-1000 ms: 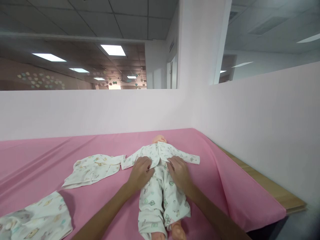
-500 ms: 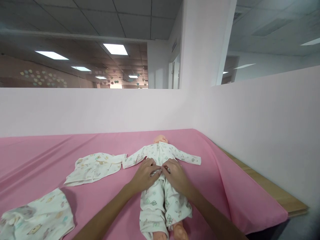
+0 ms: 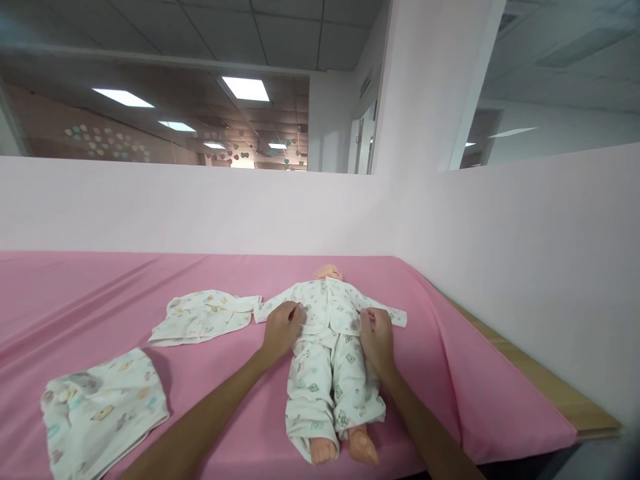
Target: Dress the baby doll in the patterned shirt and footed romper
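A baby doll lies on its back, head towards the wall, bare feet towards me. It wears a white printed baby shirt with the front lying flat and the sleeves spread sideways. Matching printed trousers cover its legs. My left hand is closed on the shirt's left side, fingers curled at the waist. On the opposite side, my right hand pinches the shirt's edge between thumb and fingers. The exact grip of the fingertips is partly hidden.
A second small printed garment lies left of the doll, near its sleeve. Closer to me on the left is a folded printed cloth. Pink sheeting covers the table, with a wooden board edge at right. White walls stand behind.
My hands have moved apart from the middle of the doll's waist to either side of the shirt. The shirt's hem now lies down over the trousers' top. The view has shifted slightly.
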A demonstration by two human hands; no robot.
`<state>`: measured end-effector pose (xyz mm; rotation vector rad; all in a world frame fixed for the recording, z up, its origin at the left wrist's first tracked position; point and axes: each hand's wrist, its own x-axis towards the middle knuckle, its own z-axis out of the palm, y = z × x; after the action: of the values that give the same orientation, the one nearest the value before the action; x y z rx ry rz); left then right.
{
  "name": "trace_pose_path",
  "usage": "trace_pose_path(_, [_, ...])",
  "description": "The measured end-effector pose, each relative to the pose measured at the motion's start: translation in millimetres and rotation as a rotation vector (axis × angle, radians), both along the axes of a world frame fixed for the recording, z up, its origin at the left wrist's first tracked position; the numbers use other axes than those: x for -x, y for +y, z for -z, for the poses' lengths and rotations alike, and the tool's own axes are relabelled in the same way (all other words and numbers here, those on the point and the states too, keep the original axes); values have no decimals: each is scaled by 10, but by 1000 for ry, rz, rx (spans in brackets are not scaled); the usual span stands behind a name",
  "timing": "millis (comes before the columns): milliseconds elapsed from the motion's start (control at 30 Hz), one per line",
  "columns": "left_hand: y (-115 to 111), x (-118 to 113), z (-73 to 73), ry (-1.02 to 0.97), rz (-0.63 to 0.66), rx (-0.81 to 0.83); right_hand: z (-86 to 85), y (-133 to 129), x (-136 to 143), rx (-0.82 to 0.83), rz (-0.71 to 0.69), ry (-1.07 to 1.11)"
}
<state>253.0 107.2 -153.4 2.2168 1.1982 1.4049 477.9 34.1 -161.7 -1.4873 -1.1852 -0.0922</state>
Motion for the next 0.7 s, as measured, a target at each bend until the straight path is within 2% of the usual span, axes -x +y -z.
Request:
trace_pose_path(67, [89,56,46,35,-41,18,44,47,-54,45,20,46])
trace_pose_path(233, [226,93,204,186,-42,51,154,110,-91,153,-20,34])
trace_pose_path(367, [299,71,310,285,-79,80,185,134,-121,190,-57,13])
trace_pose_path(467, [350,80,371,312,-97,171,185,145,-143,266,-68,6])
trace_pose_path(567, [382,95,406,307,-68,276,182,147,-142,297,-66,21])
trace_pose_path(700, [389,100,410,299,0,270,179,139,-116,282,-65,82])
